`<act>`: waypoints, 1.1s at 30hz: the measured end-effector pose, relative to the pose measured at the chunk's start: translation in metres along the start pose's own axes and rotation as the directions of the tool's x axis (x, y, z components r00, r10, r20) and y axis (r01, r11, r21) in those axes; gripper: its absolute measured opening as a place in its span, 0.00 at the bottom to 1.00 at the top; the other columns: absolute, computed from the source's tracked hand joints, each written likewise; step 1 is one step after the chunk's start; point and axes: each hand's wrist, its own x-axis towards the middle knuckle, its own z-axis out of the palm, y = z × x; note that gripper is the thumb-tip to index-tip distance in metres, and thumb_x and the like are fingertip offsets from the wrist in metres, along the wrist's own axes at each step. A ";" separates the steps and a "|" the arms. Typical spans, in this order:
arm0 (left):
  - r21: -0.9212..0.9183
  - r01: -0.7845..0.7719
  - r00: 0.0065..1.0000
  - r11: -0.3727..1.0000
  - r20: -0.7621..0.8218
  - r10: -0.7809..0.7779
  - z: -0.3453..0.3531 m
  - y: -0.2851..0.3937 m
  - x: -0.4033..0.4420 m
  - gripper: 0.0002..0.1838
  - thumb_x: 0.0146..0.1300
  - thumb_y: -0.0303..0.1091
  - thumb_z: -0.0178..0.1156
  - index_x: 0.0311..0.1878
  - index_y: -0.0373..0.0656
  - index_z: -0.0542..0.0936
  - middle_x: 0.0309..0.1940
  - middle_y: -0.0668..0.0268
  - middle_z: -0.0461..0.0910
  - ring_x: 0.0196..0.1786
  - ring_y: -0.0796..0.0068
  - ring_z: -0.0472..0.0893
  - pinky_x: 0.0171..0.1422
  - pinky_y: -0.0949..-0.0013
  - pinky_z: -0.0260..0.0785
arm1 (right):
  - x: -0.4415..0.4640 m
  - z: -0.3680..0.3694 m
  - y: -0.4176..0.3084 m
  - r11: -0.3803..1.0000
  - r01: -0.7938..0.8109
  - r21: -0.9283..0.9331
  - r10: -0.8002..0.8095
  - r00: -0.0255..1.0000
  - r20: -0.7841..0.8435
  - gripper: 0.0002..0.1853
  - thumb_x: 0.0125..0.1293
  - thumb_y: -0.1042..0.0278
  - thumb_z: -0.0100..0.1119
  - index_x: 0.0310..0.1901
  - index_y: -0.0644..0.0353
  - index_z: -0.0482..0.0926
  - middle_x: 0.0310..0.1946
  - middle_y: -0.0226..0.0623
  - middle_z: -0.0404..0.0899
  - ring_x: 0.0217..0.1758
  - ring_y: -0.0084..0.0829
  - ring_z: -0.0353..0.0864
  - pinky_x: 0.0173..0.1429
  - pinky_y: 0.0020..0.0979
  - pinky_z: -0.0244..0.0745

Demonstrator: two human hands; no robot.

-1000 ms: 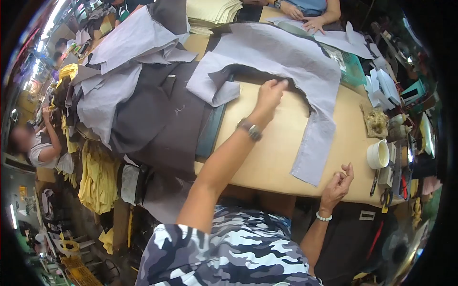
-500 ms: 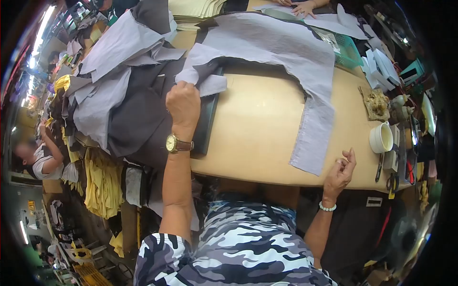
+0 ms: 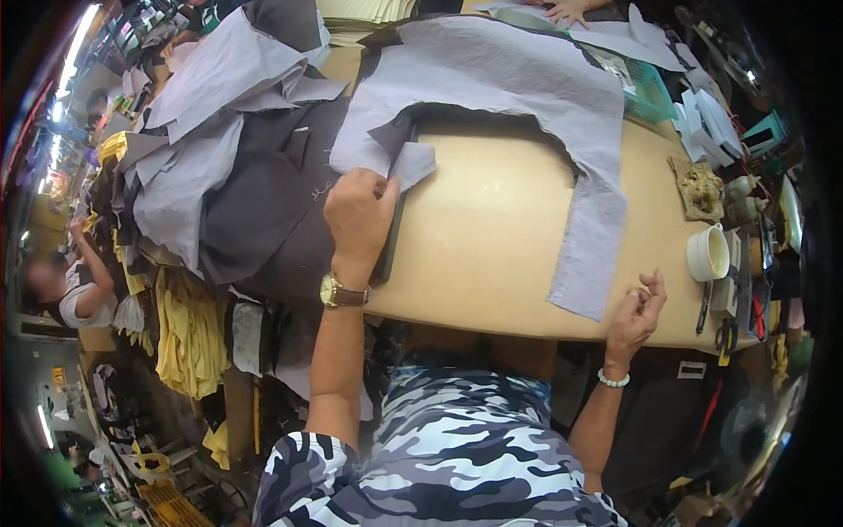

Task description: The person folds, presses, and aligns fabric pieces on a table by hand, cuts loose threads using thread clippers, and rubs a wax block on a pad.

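A curved grey fabric piece (image 3: 492, 70) with dark edges lies across the tan table (image 3: 483, 237). My left hand (image 3: 358, 215) is closed on the lower edge of its left end, where a folded flap shows the dark side. Beneath that hand runs the dark edge of a flat board. My right hand (image 3: 638, 312) rests at the table's front edge, fingers partly curled and apart, with nothing in it, to the right of the fabric's straight right end.
Grey and dark fabric (image 3: 263, 193) is heaped at the left. On the right are a white cup (image 3: 707, 253), scissors (image 3: 725, 339), a green basket (image 3: 648, 92) and small boxes. Another person's hand (image 3: 566, 10) is at the far edge. Yellow cloths (image 3: 189, 334) hang at the left.
My left hand has moved from the table's middle to the fabric's left end and pulled that end down toward me. The flap has unfolded somewhat. My right hand has barely moved.
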 end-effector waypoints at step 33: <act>-0.789 0.578 0.815 0.211 0.574 -0.086 -0.041 -0.028 -0.006 0.35 0.53 0.17 0.61 0.66 0.25 0.61 0.55 0.51 0.73 0.50 0.73 0.77 0.54 0.75 0.71 | -0.054 0.126 -0.177 0.411 -0.762 0.501 -0.148 0.487 0.861 0.42 0.64 0.83 0.53 0.73 0.60 0.39 0.43 0.46 0.78 0.39 0.21 0.78 0.42 0.21 0.75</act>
